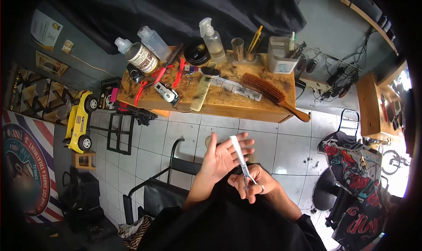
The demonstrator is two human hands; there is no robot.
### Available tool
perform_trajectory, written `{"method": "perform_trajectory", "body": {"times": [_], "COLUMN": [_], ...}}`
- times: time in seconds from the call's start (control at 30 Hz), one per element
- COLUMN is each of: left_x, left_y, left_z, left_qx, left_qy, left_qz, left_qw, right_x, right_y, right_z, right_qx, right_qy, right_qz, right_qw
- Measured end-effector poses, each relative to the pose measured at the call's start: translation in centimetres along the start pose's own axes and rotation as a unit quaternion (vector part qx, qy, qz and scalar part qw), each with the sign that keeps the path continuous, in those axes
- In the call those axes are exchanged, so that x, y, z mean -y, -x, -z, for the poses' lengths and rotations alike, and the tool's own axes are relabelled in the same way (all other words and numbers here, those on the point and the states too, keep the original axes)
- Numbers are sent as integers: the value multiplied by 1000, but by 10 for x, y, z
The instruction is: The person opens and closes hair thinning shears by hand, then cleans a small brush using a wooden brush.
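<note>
My right hand [252,181] holds silver scissors with a toothed blade [239,152], its fingers around the handle rings and the blades pointing up and slightly left. Beside it, my left hand [222,156] is raised with the palm showing and the fingers spread, behind the blades. Whether the blades touch the left fingers I cannot tell. Beyond both hands is a wooden counter [220,105] with a pale comb [201,93], a wooden brush [268,89], a silver clipper [165,93] and a spray bottle [214,42] on it.
A black chair [162,196] stands at the lower left, near my left forearm. Farther left are a yellow toy car [78,121] and a black frame [119,132]. At the right, a patterned cloth [358,176] hangs over a dark seat. Hair clippings lie on the tiled floor [288,152].
</note>
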State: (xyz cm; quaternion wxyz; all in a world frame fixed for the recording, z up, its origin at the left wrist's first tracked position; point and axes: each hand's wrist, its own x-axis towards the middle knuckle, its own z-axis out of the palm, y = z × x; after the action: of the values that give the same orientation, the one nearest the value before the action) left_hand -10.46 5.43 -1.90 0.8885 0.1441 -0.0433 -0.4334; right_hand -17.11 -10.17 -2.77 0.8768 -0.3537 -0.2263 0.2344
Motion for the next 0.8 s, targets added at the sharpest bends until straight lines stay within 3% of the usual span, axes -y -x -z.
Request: {"method": "perform_trajectory", "body": {"times": [0.07, 0.1, 0.13, 0.17, 0.2, 0.27, 0.33, 0.4, 0.47, 0.5, 0.53, 0.6, 0.67, 0.73, 0.8], "left_x": [-3, 0, -11, -14, -17, -22, -28, -38, -51, -59, -68, -87, -104, -127, -147], "left_y": [13, 20, 21, 21, 22, 16, 13, 8, 4, 3, 1, -5, -7, -8, -9], "left_z": [2, -1, -15, -19, -21, -33, -33, -36, -33, -29, -25, -16, -3, 7, 14], "left_qx": [-145, -150, -144, -130, -114, -165, -197, -204, -190, -182, -172, -186, -201, -199, -197], "left_qy": [-246, -313, -357, -421, -484, -617, -693, -697, -701, -727, -726, -698, -575, -460, -454], "left_qz": [20, -24, 11, 7, 3, -52, -49, -60, -62, -59, -59, -89, -96, -99, -84], "left_qw": [958, 937, 923, 898, 868, 767, 692, 685, 685, 659, 663, 686, 787, 859, 865], "right_x": [20, 25, 17, 2, -4, -4, -7, -7, -3, -4, -4, -2, 9, 20, 21], "right_y": [-8, -16, -18, -19, -23, -31, -41, -48, -57, -58, -65, -81, -99, -115, -130], "right_z": [-15, -23, -17, -7, -1, 0, -1, -1, -2, 1, 1, -2, -14, -22, -23], "right_qx": [-110, -208, -206, -225, -235, -237, -268, -273, -280, -260, -268, -298, -310, -286, -267], "right_qy": [96, 174, 174, 330, 475, 526, 660, 670, 658, 663, 666, 626, 636, 617, 643], "right_qz": [-127, -209, -210, -102, 11, -7, -53, -60, -135, -146, -147, -58, -30, 29, 71], "right_qw": [981, 940, 940, 911, 848, 817, 700, 688, 686, 687, 680, 718, 706, 733, 714]}}
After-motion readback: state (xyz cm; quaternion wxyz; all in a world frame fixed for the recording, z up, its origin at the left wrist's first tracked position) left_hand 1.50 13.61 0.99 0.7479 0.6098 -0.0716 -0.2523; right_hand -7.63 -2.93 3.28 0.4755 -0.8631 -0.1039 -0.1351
